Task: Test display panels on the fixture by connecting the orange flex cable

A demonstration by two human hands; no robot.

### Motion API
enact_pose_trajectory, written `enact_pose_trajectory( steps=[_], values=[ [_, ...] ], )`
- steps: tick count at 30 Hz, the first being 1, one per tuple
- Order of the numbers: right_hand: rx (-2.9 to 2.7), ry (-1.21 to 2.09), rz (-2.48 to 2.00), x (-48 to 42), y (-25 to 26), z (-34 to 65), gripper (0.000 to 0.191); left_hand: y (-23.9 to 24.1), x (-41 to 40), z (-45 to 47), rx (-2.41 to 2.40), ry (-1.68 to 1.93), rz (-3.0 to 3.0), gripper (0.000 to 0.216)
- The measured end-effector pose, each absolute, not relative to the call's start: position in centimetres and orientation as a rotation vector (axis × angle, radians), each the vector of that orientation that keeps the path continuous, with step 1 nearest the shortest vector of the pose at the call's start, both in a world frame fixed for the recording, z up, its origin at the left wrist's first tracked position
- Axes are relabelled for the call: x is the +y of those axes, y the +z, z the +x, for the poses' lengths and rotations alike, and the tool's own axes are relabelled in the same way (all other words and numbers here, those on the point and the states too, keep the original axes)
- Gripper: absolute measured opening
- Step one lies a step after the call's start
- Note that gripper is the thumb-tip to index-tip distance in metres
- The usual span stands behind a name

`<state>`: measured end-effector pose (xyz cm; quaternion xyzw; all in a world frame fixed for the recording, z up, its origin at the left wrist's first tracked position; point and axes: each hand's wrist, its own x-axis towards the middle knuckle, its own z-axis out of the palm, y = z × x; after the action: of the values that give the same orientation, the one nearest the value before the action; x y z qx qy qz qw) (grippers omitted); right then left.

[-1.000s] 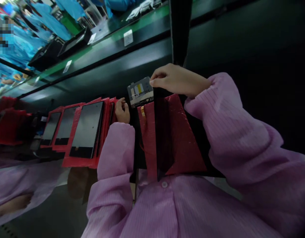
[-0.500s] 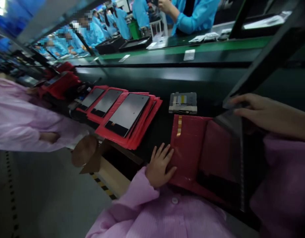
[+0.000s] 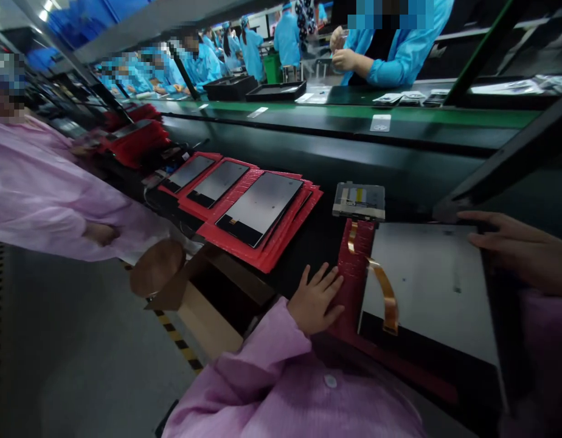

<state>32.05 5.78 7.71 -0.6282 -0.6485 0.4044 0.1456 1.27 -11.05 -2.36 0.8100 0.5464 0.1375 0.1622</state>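
Note:
A display panel (image 3: 431,274) shows its grey back and black lower band, tilted over a red bubble-wrap pouch (image 3: 349,319) in front of me. My right hand (image 3: 518,246) grips the panel's upper right edge, with part of the hand in shadow. A gold ribbon cable (image 3: 385,292) curves across the panel's left side and down to its black band. My left hand (image 3: 315,299) lies flat, fingers spread, on the pouch's left edge. Just behind the pouch sits a small clear-cased circuit unit (image 3: 359,202), close to the cable's far end.
Left of my hands, grey-backed panels (image 3: 263,207) lie on red pouches in several piles. An open cardboard box (image 3: 212,322) and a round brown stool seat (image 3: 157,267) stand below. A co-worker in pink (image 3: 48,182) is at left. A conveyor belt (image 3: 308,143) runs behind.
The panel in my right hand has swung from steeply raised to a flatter tilt, so its grey back and ribbon cable now show. My left hand stays spread on the pouch.

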Motion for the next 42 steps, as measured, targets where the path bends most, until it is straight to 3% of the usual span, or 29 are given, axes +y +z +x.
enact_pose_trajectory(
  steps=[3,7,12,16,21,27,33,42],
  values=[
    [-1.559,1.508,-1.635,4.3,7.3,30.2,0.045,-2.7,-11.1,0.9,1.552,0.452,2.313,0.055],
    [-1.615,1.504,-1.544,2.9,5.7,29.1,0.041,-3.1,-11.2,0.7,1.57,0.51,2.319,0.046],
    [-1.56,1.373,-1.733,2.9,3.0,28.8,0.051,-3.3,-11.2,0.7,1.58,0.504,2.412,0.049],
    [-1.65,1.109,-1.87,2.0,2.9,28.2,0.046,-3.2,-11.4,0.9,1.598,0.451,2.489,0.049],
    [-2.068,0.278,-1.919,-2.8,6.1,26.5,0.02,-3.2,-11.4,1.1,1.629,0.466,2.503,0.047],
    [-2.414,0.843,-1.541,-11.8,5.7,23.3,0.009,-3.3,-11.3,1.2,1.638,0.483,2.519,0.047],
    [-2.445,0.712,-1.663,-14.8,1.4,20.6,0.015,-3.1,-11.4,1.2,1.633,0.449,2.552,0.046],
    [-2.34,0.75,-1.809,-14.1,1.0,19.6,0.019,-3.3,-11.2,1.2,1.612,0.45,2.607,0.045]
  ],
)
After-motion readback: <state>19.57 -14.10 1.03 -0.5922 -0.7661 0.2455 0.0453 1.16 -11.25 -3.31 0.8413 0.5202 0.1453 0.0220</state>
